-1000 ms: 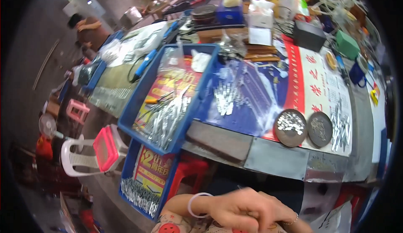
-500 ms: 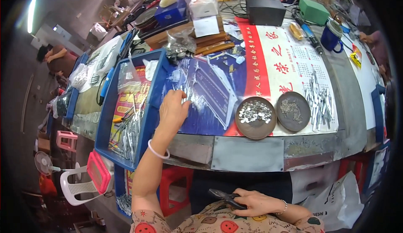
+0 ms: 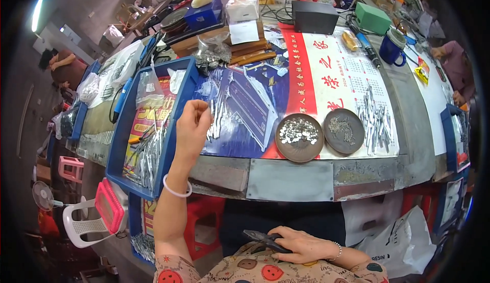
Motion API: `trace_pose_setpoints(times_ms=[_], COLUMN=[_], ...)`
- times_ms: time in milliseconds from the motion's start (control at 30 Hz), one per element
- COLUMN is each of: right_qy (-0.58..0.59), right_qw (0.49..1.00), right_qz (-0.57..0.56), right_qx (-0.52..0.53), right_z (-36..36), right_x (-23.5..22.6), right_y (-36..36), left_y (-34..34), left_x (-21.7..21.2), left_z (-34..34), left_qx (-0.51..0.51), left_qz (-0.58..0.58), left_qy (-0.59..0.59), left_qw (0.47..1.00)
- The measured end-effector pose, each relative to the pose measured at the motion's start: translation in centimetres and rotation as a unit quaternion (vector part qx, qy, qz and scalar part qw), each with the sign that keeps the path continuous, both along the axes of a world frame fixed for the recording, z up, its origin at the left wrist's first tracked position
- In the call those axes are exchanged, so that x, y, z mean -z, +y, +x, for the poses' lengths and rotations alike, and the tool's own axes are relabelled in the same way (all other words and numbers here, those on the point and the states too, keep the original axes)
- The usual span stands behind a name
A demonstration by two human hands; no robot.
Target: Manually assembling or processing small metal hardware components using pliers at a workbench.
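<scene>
Gripping pliers (image 3: pixel 261 237) at six o'clock in the fingers of the right hand (image 3: pixel 302 245). Holding the left hand (image 3: pixel 192 126) at nine o'clock with bent fingers beside metal strips (image 3: pixel 218 117); cannot tell if pinching any.

The head view looks from the wearer's own head, down and forward, through the left one of two fisheye lenses worn side by side. The patterned shirt (image 3: pixel 273 272) and right grip (image 3: pixel 298 245) lie close beneath it at the lower edge; the left grip (image 3: pixel 194 122) is farther out. The counter (image 3: pixel 421 125) is seen from above across the middle and recedes toward the top. The field is very wide, taking in a lit lamp (image 3: pixel 38 11) at upper left and a co-worker (image 3: pixel 458 71) near the right rim, with straight edges bowed and dark corners
</scene>
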State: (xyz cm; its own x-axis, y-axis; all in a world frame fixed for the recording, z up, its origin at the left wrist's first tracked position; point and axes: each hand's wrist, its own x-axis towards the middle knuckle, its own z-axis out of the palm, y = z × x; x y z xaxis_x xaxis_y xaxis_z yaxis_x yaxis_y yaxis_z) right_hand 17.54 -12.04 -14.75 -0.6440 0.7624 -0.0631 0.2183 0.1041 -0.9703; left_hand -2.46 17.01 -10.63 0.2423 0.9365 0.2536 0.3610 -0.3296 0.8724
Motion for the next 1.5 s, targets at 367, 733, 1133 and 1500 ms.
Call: trace_pose_setpoints(times_ms=[367, 733, 1133, 1500], right_qy=[-0.010, -0.194, -0.344, -0.220], right_qw=[0.975, 0.927, 0.874, 0.923], right_qz=[0.134, 0.251, 0.322, 0.273], right_qx=[0.179, 0.199, 0.115, 0.158], right_z=[-0.3, -1.9, -3.0, -0.2], right_x=[-4.8, -8.4, -12.6, -10.8], right_y=[3.9, 9.4, 11.9, 10.0], left_y=[-11.3, -11.5, -11.3, -11.5], left_x=[2.3, 5.5, 5.3, 8.9], left_z=[-1.1, -1.2, -2.0, -1.6], left_qx=[0.135, 0.181, 0.187, 0.048], left_qz=[-0.112, -0.074, -0.017, -0.024], left_qy=[-0.292, -0.394, -0.292, -0.270], left_qw=[0.940, 0.898, 0.938, 0.961])
